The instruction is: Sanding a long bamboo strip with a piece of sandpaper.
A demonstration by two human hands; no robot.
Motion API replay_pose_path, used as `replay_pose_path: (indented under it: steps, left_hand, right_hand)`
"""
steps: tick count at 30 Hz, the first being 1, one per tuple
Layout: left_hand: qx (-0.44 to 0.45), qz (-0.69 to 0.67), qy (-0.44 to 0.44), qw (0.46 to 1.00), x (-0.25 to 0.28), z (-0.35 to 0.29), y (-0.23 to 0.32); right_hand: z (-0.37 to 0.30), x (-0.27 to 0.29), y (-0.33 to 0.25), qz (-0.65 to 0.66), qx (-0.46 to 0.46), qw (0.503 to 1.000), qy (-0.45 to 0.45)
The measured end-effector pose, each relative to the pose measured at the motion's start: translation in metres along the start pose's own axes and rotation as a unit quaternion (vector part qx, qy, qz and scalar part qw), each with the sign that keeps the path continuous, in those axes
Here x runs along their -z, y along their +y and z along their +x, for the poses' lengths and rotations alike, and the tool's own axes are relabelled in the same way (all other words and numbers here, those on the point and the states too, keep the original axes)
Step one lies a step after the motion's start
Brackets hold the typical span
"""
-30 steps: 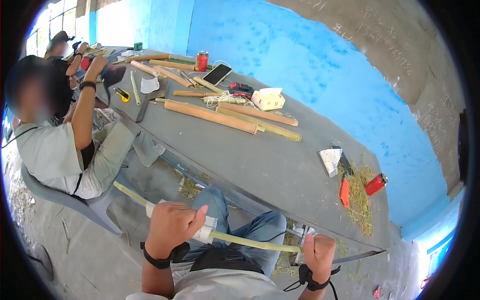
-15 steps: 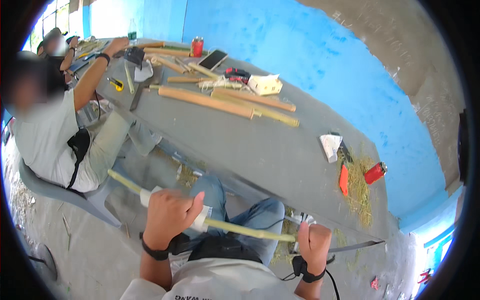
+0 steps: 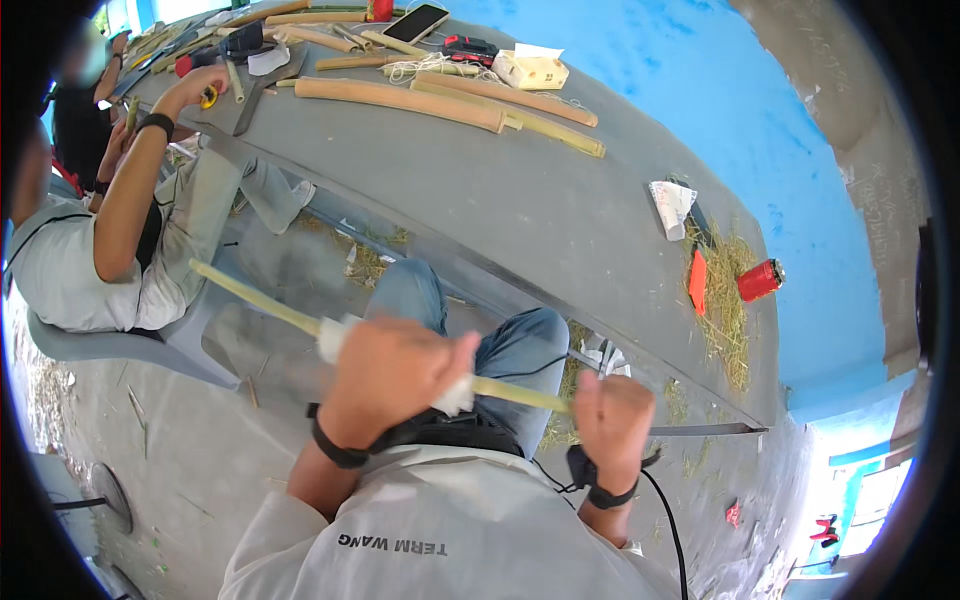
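Observation:
A thin pale-green bamboo strip [image 3: 256, 298] lies slantwise across my lap, its far end reaching up to the left. My left hand [image 3: 395, 375] is closed round it over a crumpled white wrap [image 3: 457, 397]; whether this is cloth or paper I cannot tell. Motion blurs this hand somewhat. At the strip's right end, my right hand [image 3: 614, 418] is closed in a fist, thumb along the top, gripping the strip. Its end is hidden inside that fist.
Bamboo pieces [image 3: 400, 104], a phone [image 3: 416, 23] and a cream box [image 3: 530, 70] lie on the grey table [image 3: 420, 180]. Dry shavings [image 3: 728, 330], an orange piece [image 3: 697, 282] and a red can [image 3: 761, 280] are at right. A seated co-worker [image 3: 95, 265] is at left.
My left hand has slid along the strip toward my right hand, with the white wrap. The view has tilted downward. The co-worker's hand has come back from the table's far side to a yellow cutter.

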State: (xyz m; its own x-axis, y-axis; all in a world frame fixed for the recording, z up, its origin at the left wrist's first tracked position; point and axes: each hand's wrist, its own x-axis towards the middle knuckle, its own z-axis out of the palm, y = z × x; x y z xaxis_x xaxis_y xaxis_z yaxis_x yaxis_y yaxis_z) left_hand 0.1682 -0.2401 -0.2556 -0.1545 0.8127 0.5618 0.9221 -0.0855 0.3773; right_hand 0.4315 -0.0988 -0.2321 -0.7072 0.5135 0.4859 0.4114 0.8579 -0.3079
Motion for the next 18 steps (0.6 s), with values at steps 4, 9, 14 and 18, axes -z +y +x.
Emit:
replay_pose_path:
  steps: [4, 9, 14, 18]
  left_hand:
    - [0.057, 0.028, 0.011, 0.998, 0.01, 0.003, 0.002]
    - [0.08, 0.05, 0.074, 0.993, 0.029, 0.014, 0.004]
    - [-0.001, 0.017, 0.03, 0.999, 0.004, 0.007, 0.016]
    - [0.145, 0.072, 0.087, 0.983, 0.025, -0.004, -0.014]
  right_hand:
    - [-0.001, 0.004, 0.009, -0.045, -0.003, 0.999, 0.008]
    - [-0.003, 0.016, 0.012, 0.015, -0.075, 0.992, 0.096]
    - [0.001, 0.0, -0.001, 0.025, 0.014, 1.0, 0.001]
    - [0.002, 0.012, 0.009, 0.027, -0.017, 0.998, 0.051]
